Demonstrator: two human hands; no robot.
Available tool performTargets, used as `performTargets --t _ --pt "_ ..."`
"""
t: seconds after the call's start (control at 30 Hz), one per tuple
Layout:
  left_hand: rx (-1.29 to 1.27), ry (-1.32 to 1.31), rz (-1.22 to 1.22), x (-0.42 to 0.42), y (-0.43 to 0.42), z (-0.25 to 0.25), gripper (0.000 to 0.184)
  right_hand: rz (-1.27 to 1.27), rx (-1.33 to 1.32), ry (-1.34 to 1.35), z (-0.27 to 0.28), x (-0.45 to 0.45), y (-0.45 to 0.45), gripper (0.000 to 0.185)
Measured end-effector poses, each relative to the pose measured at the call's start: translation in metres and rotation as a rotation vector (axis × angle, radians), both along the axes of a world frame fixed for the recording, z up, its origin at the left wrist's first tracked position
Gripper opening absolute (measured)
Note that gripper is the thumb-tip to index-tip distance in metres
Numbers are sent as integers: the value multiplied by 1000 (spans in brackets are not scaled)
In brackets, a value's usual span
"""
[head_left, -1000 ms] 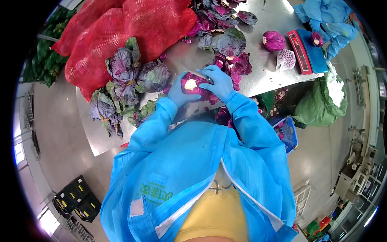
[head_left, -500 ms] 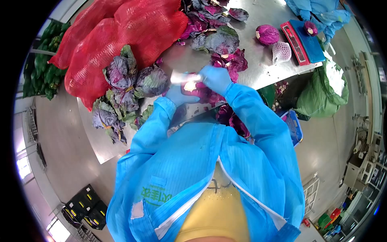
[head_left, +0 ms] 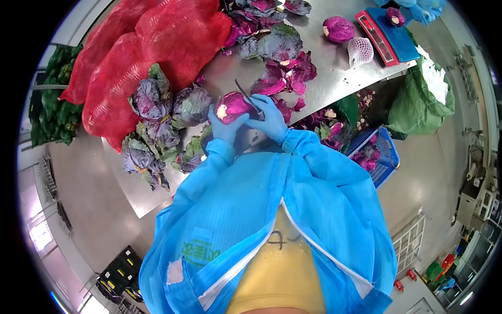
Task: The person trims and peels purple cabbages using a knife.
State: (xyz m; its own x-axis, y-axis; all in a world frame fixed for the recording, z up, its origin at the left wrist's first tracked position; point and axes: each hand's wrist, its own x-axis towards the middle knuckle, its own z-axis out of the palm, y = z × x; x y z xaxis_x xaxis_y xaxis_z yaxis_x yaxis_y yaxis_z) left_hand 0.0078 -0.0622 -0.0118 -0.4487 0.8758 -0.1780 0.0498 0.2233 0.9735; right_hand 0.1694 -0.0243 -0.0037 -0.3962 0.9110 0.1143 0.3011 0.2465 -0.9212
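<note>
My left hand point(head_left: 225, 129), in a blue glove, is wrapped round the near left side of a trimmed red cabbage point(head_left: 235, 104) with its pale cut stem facing me. In my gloved right hand point(head_left: 270, 119) is a knife point(head_left: 242, 89), its dark, narrow blade pointing up and away beside the cabbage. The right fingers come close to the cabbage and the left thumb. Loose purple leaves point(head_left: 272, 78) lie just beyond my right hand. To the left of my left hand sits an untrimmed red cabbage point(head_left: 192, 106) with its dull outer leaves on.
Red mesh sacks point(head_left: 172, 44) fill the table's point(head_left: 334, 76) far left. Another trimmed cabbage point(head_left: 339, 30), a white foam net point(head_left: 360, 52) and a red-and-blue scale point(head_left: 389, 39) are at far right. A blue crate point(head_left: 384, 159) and green sack point(head_left: 421, 104) stand off the right edge.
The blurred knife has become sharp, its blade now upright. My right hand has moved down and nearer my body. Leaves beside the cabbage have dropped away or shifted, and the view has turned slightly.
</note>
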Motion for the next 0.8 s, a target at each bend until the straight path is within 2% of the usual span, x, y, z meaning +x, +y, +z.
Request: performTargets --t 0.07,0.13,0.2,0.23,0.27,0.3,0.33,0.37,0.4,0.43,0.47,0.53,0.57,0.67,0.8 --pt "-71 -131 -24 -10 1 -6 108 -55 -37 -1 0 0 -3 82" --pt "-99 -157 4 -7 0 9 103 -123 -145 -75 -4 0 -3 84" --pt "-169 -284 20 -9 5 17 95 -105 -84 -76 -8 1 5 81" --pt "-280 -362 36 -9 5 32 86 -102 -24 -162 -9 5 8 78" --pt "-283 -359 26 -12 4 27 86 -99 35 -250 -10 11 11 75" --pt "-303 -473 19 -17 4 23 82 -39 18 -239 -10 17 16 65" --pt "-323 -587 12 -22 5 19 79 -45 21 -238 -10 22 20 65" --pt "-324 -585 8 -27 5 15 79 3 49 -286 -11 25 23 58" --pt "-353 -703 -25 -29 4 17 80 53 75 -334 -9 26 26 52" --pt "-382 -822 -57 -30 3 19 81 46 54 -360 -6 26 33 40" --pt "-406 -942 -91 -31 3 20 82 -10 -9 -277 -2 30 36 29" --pt "-401 -951 -137 -33 6 19 82 -237 49 -355 -1 29 47 23" --pt "-402 -961 -180 -34 5 18 82 -298 -11 -387 -1 29 53 22" --pt "-369 -856 -269 -39 12 -4 81 -430 -91 -467 -4 28 67 26" --pt "-287 -843 -247 -39 16 -18 80 -566 -67 -470 -21 31 66 22"
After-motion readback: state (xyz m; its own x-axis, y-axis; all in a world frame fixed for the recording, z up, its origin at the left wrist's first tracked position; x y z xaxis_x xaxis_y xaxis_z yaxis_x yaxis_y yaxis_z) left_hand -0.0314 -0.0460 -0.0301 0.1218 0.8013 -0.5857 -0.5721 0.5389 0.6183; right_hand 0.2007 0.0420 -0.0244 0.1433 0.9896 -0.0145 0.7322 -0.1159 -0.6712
